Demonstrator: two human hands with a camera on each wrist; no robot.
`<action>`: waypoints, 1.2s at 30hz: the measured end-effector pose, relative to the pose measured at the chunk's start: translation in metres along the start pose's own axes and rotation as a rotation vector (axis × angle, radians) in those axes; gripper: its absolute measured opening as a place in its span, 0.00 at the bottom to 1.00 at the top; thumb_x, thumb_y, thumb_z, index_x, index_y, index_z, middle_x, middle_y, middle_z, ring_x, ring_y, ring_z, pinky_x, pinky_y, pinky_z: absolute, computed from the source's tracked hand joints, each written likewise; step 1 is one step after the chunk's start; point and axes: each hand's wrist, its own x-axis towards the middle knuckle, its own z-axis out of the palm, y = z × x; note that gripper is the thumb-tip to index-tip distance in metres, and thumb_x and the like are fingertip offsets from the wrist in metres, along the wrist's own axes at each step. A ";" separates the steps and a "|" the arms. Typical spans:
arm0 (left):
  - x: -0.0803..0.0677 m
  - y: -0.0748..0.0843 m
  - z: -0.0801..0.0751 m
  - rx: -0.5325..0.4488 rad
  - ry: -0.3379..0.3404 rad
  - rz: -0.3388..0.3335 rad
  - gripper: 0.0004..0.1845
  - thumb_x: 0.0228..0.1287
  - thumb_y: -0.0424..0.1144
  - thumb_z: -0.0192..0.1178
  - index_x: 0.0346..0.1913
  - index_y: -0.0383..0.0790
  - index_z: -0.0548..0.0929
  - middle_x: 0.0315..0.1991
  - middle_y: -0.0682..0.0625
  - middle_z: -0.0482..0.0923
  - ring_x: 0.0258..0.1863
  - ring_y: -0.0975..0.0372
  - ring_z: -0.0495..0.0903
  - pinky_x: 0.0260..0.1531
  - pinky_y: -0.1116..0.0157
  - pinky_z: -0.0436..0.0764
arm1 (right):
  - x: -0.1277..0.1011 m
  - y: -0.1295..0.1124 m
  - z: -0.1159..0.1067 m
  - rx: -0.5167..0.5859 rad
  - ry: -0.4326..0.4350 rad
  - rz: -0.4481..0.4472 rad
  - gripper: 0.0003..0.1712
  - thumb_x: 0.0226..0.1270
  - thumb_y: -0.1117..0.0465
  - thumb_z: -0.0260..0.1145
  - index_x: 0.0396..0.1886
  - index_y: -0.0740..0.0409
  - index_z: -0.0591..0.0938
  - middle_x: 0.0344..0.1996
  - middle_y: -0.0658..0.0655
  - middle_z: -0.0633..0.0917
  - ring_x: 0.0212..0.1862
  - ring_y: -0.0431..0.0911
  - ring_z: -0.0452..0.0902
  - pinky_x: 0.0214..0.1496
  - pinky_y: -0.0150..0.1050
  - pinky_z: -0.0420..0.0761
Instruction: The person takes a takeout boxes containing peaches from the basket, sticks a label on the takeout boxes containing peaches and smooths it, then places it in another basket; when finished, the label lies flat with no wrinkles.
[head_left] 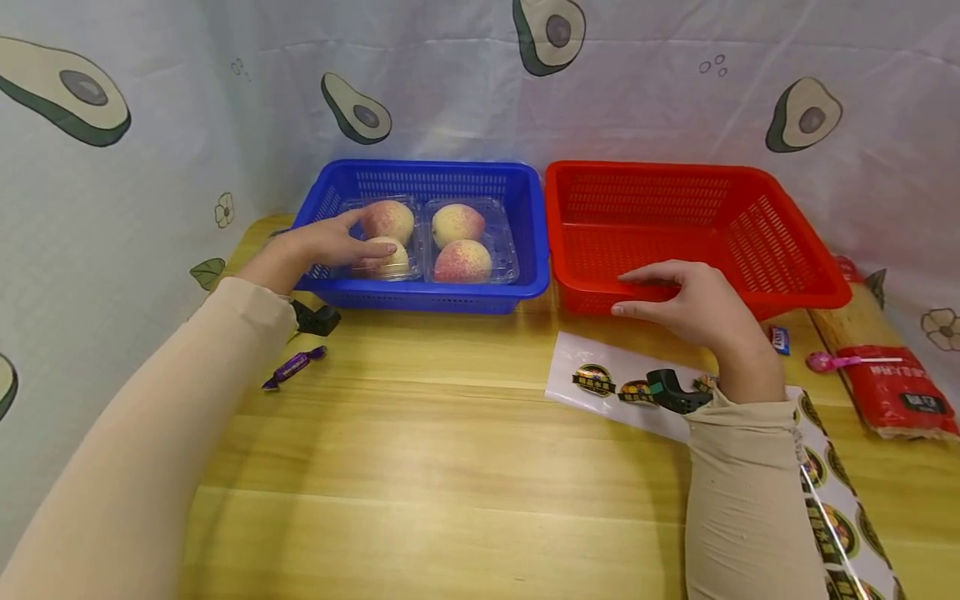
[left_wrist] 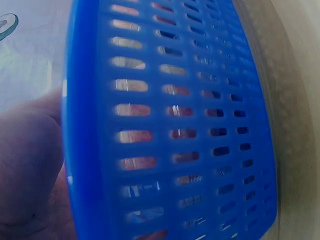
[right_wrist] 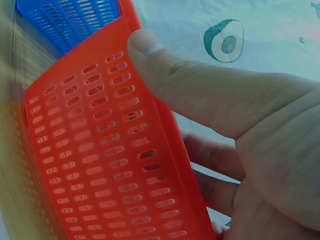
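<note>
Four peaches (head_left: 462, 262) inside blue basket (head_left: 420, 297); left hand (head_left: 330, 243) there, spread wide over left pair; right hand (head_left: 696, 305), thumb-to-finger gap wide, at red basket (head_left: 645, 193) right of blue basket.

One basket (head_left: 420, 302) is blue, another basket (head_left: 645, 196) red.

Before you hangs a pale cloth (head_left: 450, 92), softly creased, printed with halved avocados (head_left: 356, 108), leaves (head_left: 207, 272) and small outlined flowers (head_left: 224, 210); it turns a corner and runs along your left. Below you spreads a yellowish wood-grain table (head_left: 435, 475), its surface catching a soft, whitish sheen of light
</note>
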 end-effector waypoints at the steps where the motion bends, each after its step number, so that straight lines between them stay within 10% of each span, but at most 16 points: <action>1: 0.001 -0.002 -0.001 -0.042 -0.023 0.000 0.57 0.68 0.65 0.57 0.81 0.47 0.29 0.80 0.34 0.34 0.76 0.37 0.42 0.70 0.38 0.49 | 0.000 0.000 0.000 0.001 -0.003 0.001 0.33 0.60 0.44 0.76 0.60 0.57 0.84 0.57 0.66 0.80 0.58 0.61 0.69 0.57 0.62 0.72; 6: 0.007 -0.012 -0.004 -0.228 -0.121 -0.035 0.58 0.69 0.59 0.61 0.79 0.58 0.24 0.80 0.37 0.27 0.75 0.34 0.46 0.68 0.37 0.56 | 0.000 0.000 0.000 0.003 -0.008 0.007 0.33 0.60 0.44 0.76 0.59 0.57 0.84 0.57 0.66 0.79 0.58 0.62 0.68 0.57 0.62 0.72; 12: 0.003 -0.012 -0.006 -0.225 -0.129 -0.041 0.59 0.67 0.59 0.63 0.80 0.60 0.25 0.80 0.35 0.31 0.73 0.34 0.52 0.68 0.40 0.59 | 0.001 -0.001 0.001 -0.005 -0.026 0.018 0.33 0.60 0.43 0.76 0.60 0.57 0.84 0.57 0.66 0.79 0.59 0.62 0.67 0.57 0.63 0.72; 17: -0.001 -0.002 -0.009 -0.180 -0.074 -0.065 0.59 0.65 0.60 0.65 0.81 0.59 0.29 0.80 0.36 0.34 0.71 0.35 0.59 0.66 0.41 0.64 | 0.001 0.000 0.001 -0.011 -0.032 0.019 0.35 0.59 0.42 0.76 0.60 0.58 0.84 0.57 0.66 0.79 0.58 0.62 0.67 0.57 0.63 0.72; 25: -0.007 0.006 -0.010 -0.097 0.060 -0.014 0.56 0.63 0.61 0.66 0.82 0.63 0.38 0.81 0.38 0.30 0.77 0.40 0.40 0.69 0.38 0.57 | 0.002 0.000 0.002 -0.012 -0.033 0.019 0.34 0.60 0.43 0.76 0.60 0.57 0.84 0.57 0.67 0.79 0.58 0.63 0.67 0.57 0.63 0.72; 31: -0.008 0.008 -0.008 -0.250 0.136 0.015 0.50 0.65 0.55 0.67 0.82 0.63 0.46 0.77 0.41 0.14 0.77 0.42 0.34 0.62 0.40 0.70 | 0.001 0.000 0.003 -0.016 -0.019 0.017 0.27 0.67 0.48 0.72 0.60 0.57 0.84 0.58 0.67 0.79 0.57 0.62 0.68 0.54 0.60 0.75; 36: -0.008 0.010 -0.010 -0.412 0.171 0.009 0.46 0.68 0.56 0.64 0.82 0.58 0.50 0.80 0.46 0.24 0.75 0.44 0.52 0.58 0.43 0.75 | 0.000 0.000 0.003 -0.023 0.011 0.008 0.22 0.69 0.52 0.71 0.58 0.56 0.86 0.56 0.65 0.80 0.54 0.60 0.69 0.49 0.53 0.78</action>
